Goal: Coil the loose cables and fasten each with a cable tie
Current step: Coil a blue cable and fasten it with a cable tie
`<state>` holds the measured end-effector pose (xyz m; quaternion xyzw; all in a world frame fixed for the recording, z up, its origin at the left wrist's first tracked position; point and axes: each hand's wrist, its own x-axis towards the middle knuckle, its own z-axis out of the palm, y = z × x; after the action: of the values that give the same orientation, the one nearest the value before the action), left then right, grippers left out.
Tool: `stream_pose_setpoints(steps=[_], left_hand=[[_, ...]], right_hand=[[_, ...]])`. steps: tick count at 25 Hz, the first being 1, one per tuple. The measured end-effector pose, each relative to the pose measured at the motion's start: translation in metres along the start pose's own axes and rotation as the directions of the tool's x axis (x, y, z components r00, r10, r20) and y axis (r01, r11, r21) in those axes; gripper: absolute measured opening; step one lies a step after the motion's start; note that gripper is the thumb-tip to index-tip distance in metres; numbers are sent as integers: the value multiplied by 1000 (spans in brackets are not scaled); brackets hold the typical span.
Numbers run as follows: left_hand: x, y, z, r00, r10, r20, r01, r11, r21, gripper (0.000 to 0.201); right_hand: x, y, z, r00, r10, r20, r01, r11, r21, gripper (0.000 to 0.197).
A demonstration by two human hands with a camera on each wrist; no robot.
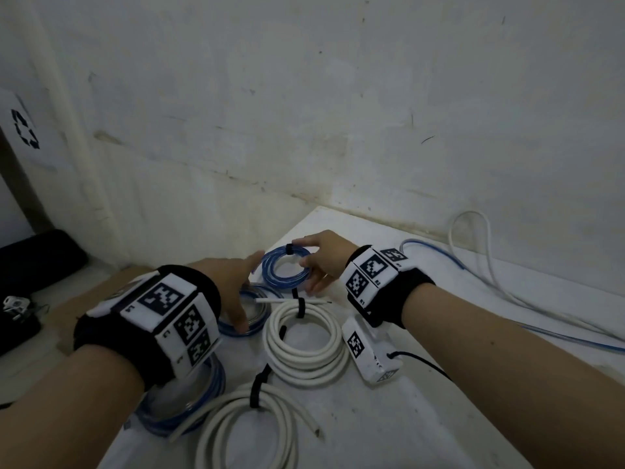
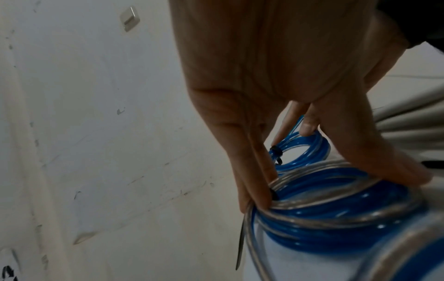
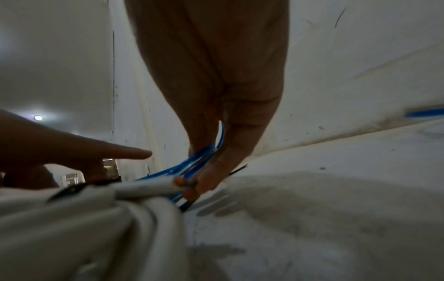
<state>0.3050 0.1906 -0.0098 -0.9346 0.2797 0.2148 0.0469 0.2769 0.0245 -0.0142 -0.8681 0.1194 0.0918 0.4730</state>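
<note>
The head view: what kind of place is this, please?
Probably a utility or storage corner, not a tidy office: a scuffed, stained white wall, a worn white table, and a recycling-symbol sign at the left.

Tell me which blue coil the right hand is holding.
The small blue coil farthest back, gripped by the right hand. The left hand rests on another blue coil beside it.

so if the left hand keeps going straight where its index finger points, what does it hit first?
Most likely the small blue coil that the right hand holds by its rim: the left hand has its index finger aimed at the coil's near edge. Whether the fingertip already touches it cannot be told; depth is unclear.
</note>
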Motion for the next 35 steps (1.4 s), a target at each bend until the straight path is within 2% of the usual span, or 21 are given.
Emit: stream_pose_setpoints(steps=[2,4,6,8,12,14,16,17,20,23,25,29,31,33,35], left_hand=[[-1,1,0,1000,1,0,-1,1000,22,111],[-2,3,0,1000,6,9,-7,997,79,103],[-4,5,0,1000,7,16,-9,991,135,96],[-5,6,-1,1000,7,22,-11,989,147,95],[-9,7,-2,999,8,50,-12,997,75,91],[-20,8,-10,995,10,98,-1,996,-92,85],[-30,9,-24,997,19,79,-3,980,-198,75],[-32,9,-32,999,8,35,-1,980,-200,70],[-19,12,-45,994,-20,-106,7,992,-123,65],[12,17,-39,994,-45,-102,35,995,-97,59],[33,19,-36,991,-57,-124,36,985,-171,51],[52,23,-37,962,17,-271,-123,918,-378,31],[50,27,-40,940,24,-340,-175,891,-419,26],[48,27,-43,932,30,-360,-181,902,-392,27],[49,25,-46,945,31,-325,-138,940,-311,28]], right_hand=[[-7,-2,-2,999,-20,41,30,970,-242,42],[-11,-3,-2,992,-35,120,93,847,-523,53],[-9,2,4,992,9,129,79,747,-660,68],[-2,9,7,995,6,98,67,693,-718,73],[2,5,0,999,-29,39,46,794,-606,62],[0,3,0,999,-8,-48,-23,794,-607,55],[3,2,0,987,-18,-159,-86,781,-619,46],[5,3,0,984,-32,-173,-80,792,-606,44],[9,3,0,991,-90,-101,21,841,-541,45],[15,3,1,974,-166,-153,78,883,-464,37],[17,3,-2,963,-176,-204,108,946,-305,30],[13,-1,-17,973,-108,-204,109,994,-4,15],[12,-3,-24,982,-30,-189,53,991,119,31],[14,-6,-27,983,42,-176,-4,977,211,35],[18,-9,-26,987,59,-149,-22,971,238,35]])
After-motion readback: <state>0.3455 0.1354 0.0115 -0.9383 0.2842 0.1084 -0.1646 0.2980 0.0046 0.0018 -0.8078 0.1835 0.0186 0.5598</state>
